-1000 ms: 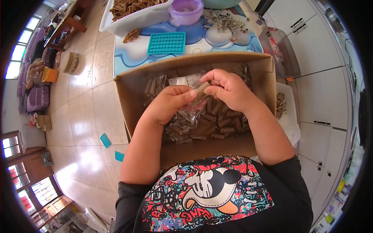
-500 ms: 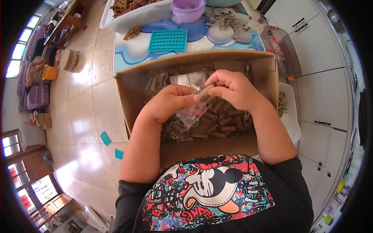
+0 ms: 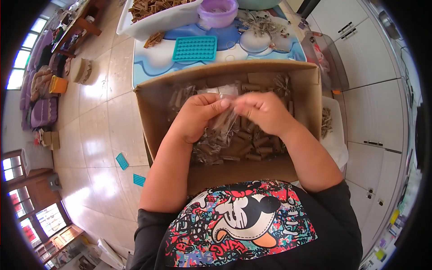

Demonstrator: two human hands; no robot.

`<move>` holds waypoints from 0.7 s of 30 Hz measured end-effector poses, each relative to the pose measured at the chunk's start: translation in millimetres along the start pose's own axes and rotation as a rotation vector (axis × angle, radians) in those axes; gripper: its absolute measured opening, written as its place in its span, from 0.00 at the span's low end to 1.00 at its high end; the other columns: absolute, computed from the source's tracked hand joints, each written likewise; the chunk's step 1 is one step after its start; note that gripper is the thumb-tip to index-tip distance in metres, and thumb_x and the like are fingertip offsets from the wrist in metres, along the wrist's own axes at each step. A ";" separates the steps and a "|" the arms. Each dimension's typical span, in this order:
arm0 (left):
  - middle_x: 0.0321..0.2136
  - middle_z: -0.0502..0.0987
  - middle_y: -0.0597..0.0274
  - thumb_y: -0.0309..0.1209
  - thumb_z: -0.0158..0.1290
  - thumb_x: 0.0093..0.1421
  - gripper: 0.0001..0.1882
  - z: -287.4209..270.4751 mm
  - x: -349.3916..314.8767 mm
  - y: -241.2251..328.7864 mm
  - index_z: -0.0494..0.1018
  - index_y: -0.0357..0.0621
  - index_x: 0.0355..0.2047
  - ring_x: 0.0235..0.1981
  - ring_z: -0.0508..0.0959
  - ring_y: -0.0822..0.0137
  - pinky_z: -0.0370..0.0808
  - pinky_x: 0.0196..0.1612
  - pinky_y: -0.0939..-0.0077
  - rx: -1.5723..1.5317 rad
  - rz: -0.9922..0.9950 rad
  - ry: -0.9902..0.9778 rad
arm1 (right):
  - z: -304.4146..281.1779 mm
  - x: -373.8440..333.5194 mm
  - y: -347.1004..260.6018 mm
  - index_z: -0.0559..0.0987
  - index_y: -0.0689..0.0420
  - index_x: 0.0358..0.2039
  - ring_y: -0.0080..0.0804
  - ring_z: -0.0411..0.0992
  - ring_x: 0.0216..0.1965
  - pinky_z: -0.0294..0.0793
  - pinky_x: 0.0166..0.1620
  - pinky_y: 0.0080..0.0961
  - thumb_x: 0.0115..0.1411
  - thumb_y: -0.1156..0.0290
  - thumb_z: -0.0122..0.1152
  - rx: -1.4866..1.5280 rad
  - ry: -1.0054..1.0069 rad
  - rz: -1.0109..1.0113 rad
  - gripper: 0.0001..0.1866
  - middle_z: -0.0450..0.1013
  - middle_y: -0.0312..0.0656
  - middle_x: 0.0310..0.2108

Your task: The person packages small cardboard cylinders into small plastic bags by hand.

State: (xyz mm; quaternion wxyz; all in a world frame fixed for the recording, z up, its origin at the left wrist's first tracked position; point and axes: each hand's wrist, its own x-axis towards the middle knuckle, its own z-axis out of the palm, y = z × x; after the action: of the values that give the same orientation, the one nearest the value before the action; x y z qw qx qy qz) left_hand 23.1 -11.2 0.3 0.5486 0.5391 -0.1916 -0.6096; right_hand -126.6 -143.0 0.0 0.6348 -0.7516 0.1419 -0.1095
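Over an open cardboard box (image 3: 243, 173), both my hands work at a small clear plastic bag (image 3: 220, 122). The thumb and fingers of my left hand (image 3: 197, 116) pinch its upper edge, and the bag hangs down from them. My right hand (image 3: 265, 112) has its fingertips closed at the same edge, slightly blurred by motion. A brownish shape shows faintly through the plastic; I cannot make out whether it is inside. Below, the box holds many loose brown tubes (image 3: 245, 143) and crumpled clear bags (image 3: 207, 153), some of them filled.
Beyond the box, a table with a cloud pattern bears a teal silicone mold (image 3: 195, 48), a purple bowl (image 3: 218, 12), a white tub of brown pieces (image 3: 157, 20) and a heap of small clear packets (image 3: 261, 24). A white container (image 3: 333, 135) stands right of the box.
The brown tube that both hands held no longer shows between my fingers. My fingertips have come together at the bag's edge, and my right hand has moved slightly lower and left.
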 end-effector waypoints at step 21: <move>0.27 0.76 0.67 0.29 0.51 0.57 0.10 14.1 7.5 -12.3 0.74 0.40 0.38 0.24 0.72 0.79 0.66 0.24 0.87 -0.204 0.125 0.203 | 8.9 6.2 -3.5 0.75 0.60 0.33 0.15 0.67 0.23 0.67 0.27 0.15 0.54 0.75 0.58 0.059 0.481 -0.068 0.06 0.72 0.33 0.22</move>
State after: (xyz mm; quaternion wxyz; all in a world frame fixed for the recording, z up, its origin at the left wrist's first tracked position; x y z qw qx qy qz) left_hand 6.6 -18.7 -8.3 0.6540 0.5264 -0.1054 -0.5330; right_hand -117.5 -136.4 1.9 0.6004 -0.6894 0.2601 -0.3107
